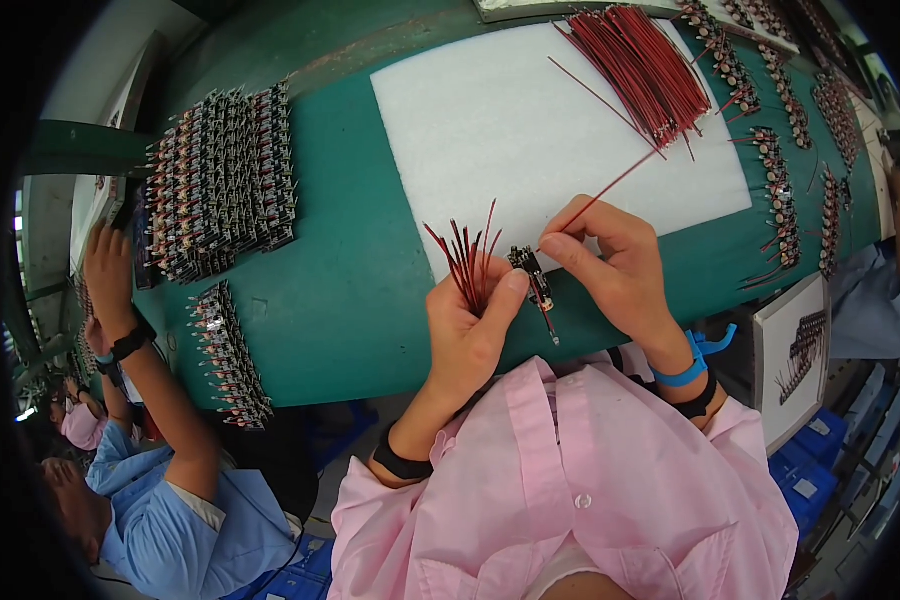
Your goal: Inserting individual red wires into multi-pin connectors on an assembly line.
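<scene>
My left hand point(470, 335) is closed, pinching a small black circuit board point(532, 278) between thumb and fingers. A bunch of thin dark red wires point(462, 255) also sticks up out of that hand. Beside the board, my right hand point(615, 265) pinches one end of a single red wire point(620, 180), which slants up and away to the right. Its far end reaches the edge of a large pile of red and black wires point(642, 75). The pile lies on a white foam sheet point(470, 110). My fingers hide the wire's near end.
Dense rows of circuit boards point(220, 180) stand on the green table mat point(340, 250) at left, with a shorter row point(230, 355) nearer me. More board rows point(778, 190) line the right side. A co-worker in blue point(180, 500) reaches in at left. A white tray point(805, 385) holds boards at right.
</scene>
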Available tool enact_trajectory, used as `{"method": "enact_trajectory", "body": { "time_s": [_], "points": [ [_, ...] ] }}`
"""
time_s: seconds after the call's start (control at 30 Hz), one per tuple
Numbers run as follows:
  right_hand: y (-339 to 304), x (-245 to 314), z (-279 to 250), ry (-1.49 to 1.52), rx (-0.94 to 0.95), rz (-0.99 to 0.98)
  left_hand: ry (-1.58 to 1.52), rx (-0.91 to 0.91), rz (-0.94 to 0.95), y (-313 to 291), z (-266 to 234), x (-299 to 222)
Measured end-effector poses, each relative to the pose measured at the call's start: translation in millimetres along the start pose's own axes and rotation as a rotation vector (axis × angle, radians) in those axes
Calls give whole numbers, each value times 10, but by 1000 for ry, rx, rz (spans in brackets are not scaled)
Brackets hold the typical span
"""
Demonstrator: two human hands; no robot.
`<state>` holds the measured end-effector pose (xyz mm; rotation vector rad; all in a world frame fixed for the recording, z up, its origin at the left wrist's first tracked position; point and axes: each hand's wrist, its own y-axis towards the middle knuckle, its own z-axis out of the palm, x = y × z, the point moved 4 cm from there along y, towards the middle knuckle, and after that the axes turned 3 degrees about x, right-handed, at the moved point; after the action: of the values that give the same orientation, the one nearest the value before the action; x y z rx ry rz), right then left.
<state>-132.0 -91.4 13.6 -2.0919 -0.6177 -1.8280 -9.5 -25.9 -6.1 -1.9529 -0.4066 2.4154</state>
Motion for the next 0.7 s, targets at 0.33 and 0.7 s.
{"method": "enact_trajectory", "body": {
  "time_s": [0.33, 0.7],
  "points": [
    [-3, 17, 17, -74, -50, -86, 46, 22, 27, 7, 5, 5],
    [20, -8, 14, -18, 7, -42, 77, 20, 26, 0, 13, 36]
  ]
}}
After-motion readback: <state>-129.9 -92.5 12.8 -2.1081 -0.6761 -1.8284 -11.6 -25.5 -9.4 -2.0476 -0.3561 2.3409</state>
